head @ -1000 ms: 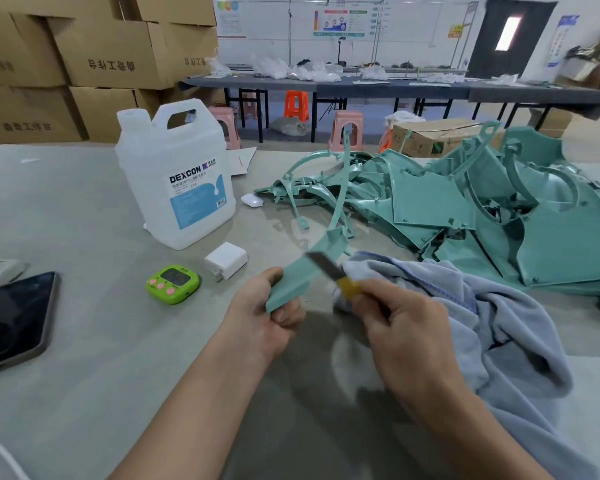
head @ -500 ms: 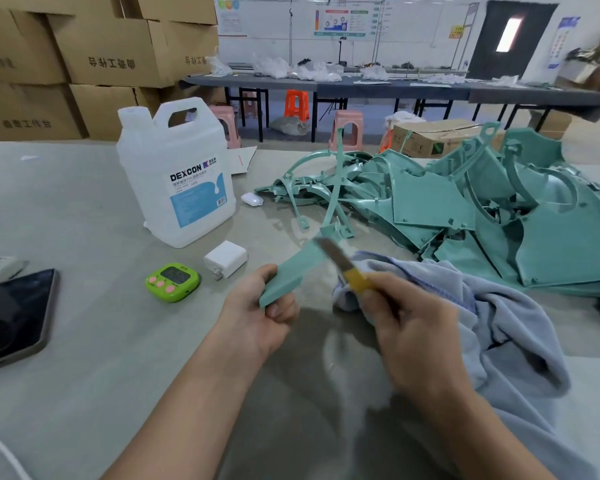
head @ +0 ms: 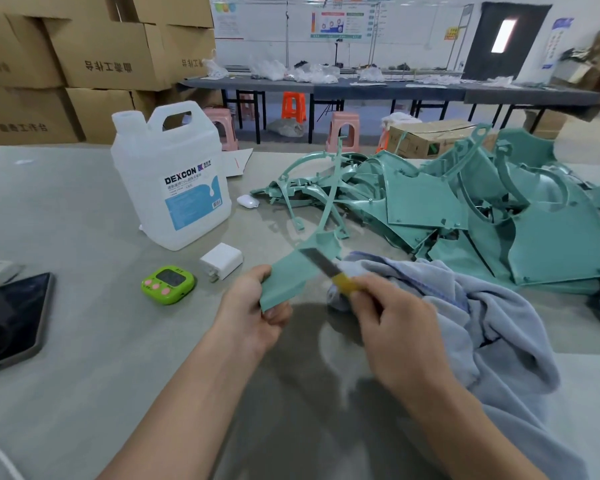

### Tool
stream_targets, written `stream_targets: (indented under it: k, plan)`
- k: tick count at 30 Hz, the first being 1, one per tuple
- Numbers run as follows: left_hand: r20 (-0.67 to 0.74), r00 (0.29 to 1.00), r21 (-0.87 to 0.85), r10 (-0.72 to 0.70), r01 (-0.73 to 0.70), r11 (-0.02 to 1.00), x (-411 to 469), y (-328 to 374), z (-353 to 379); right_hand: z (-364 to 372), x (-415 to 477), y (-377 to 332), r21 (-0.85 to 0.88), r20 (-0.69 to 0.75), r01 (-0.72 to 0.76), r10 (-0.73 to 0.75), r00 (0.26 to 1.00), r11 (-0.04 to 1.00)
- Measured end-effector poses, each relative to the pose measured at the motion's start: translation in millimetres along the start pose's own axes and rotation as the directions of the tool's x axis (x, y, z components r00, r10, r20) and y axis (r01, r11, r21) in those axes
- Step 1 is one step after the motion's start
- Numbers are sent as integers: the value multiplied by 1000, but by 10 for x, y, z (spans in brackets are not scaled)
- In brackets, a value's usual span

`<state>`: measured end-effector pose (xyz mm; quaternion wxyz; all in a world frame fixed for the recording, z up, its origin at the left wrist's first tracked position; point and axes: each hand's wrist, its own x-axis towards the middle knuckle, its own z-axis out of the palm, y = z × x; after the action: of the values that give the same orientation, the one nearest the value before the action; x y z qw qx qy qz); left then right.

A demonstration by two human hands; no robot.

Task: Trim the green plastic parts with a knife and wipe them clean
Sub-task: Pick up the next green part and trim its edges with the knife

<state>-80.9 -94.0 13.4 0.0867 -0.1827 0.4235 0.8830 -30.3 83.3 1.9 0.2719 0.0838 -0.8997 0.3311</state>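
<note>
Both hands work just above the counter point(head: 66, 220). The left hand point(head: 253, 310) pinches the lower end of a long green part point(head: 291, 268) between thumb and curled fingers, holding it tilted up and away. The right hand point(head: 395, 327) is wrapped round the yellow handle of a knife point(head: 326, 268), whose blade lies against the part's right edge. A blue-grey cloth point(head: 482, 306) lies rumpled beside and under the right hand. Behind it sits a pile of green parts point(head: 465, 209). To the left are a white jug point(head: 174, 181), a white charger point(head: 222, 261), a green timer point(head: 167, 284) and a dark phone point(head: 11, 313).
</note>
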Motion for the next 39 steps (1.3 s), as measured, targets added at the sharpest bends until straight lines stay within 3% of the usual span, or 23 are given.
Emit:
stream_targets:
  k: [2, 4, 6, 7, 8, 10, 11, 13, 14, 18, 21, 23, 24, 25, 27, 29, 32, 34, 35, 37, 39]
  plan:
    - [3, 1000, 24, 2, -2, 1000, 7, 5, -11, -29, 64, 45, 31, -112, -154, 157, 981, 988]
    - [-29, 999, 30, 26, -25, 999, 11, 17, -13, -72, 73, 65, 115, -178, -190, 208, 962, 975]
    - [-88, 992, -6, 86, -87, 996, -3, 18, 14, -64, 53, 48, 328, -62, -232, 266, 962, 916]
    - [-117, 985, -34, 126, -131, 991, -14, 3, 36, -48, 38, 8, 518, 69, -301, 312, 948, 801]
    - [-137, 975, -49, 176, -184, 982, -20, -13, 59, -37, 26, -50, 695, 229, -397, 338, 913, 600]
    - [-139, 943, 7, 302, -304, 953, -31, -46, 95, -27, 34, -134, 806, 515, -571, 293, 806, 156]
    - [-121, 928, 54, 353, -349, 935, -38, -68, 109, -19, 45, -148, 793, 580, -608, 258, 773, 41]
    - [-45, 930, 128, 366, -358, 925, -68, -109, 132, -5, 75, -153, 787, 601, -616, 272, 752, -35]
    - [7, 942, 159, 335, -332, 930, -89, -125, 138, -2, 93, -142, 794, 583, -606, 321, 747, -31]
    - [238, 931, 232, 278, -332, 914, -108, -55, 64, -64, 181, -26, 803, 459, -578, 465, 757, 148]
    - [467, 848, 113, 251, -338, 934, -114, 81, -74, -159, 242, 27, 808, 497, -585, 460, 736, 63]
    - [580, 771, 194, 263, -444, 875, -146, 133, -132, -193, 264, 32, 799, 542, -601, 458, 704, -21]
    - [605, 733, 311, 309, -575, 756, -158, 146, -145, -201, 266, 43, 781, 570, -624, 450, 688, -36]
    - [635, 680, 422, 367, -704, 572, -163, 146, -142, -210, 262, 54, 754, 604, -656, 427, 673, -32]
    - [705, 557, 505, 439, -829, 241, -166, 96, -102, -207, 250, 80, 703, 642, -710, 394, 657, 39]
    - [730, 446, 477, 518, -875, 82, -200, 8, -47, -186, 264, 84, 718, 595, -691, 440, 672, 84]
    - [723, 247, 492, 645, -840, -231, -250, -77, -25, -175, 309, 115, 835, 405, -544, 572, 713, 88]
    - [690, 169, 609, 703, -660, -439, -259, -60, -40, -193, 312, 158, 890, 295, -445, 622, 725, 96]
    - [652, 152, 677, 743, -557, -480, -267, -43, -44, -201, 291, 165, 899, 241, -414, 626, 742, 145]
    - [568, 118, 779, 814, -395, -487, -278, -19, -44, -195, 215, 140, 853, 128, -385, 575, 808, 351]
    - [528, 123, 822, 840, -321, -470, -284, -21, -23, -146, 129, 70, 756, 55, -337, 458, 887, 561]
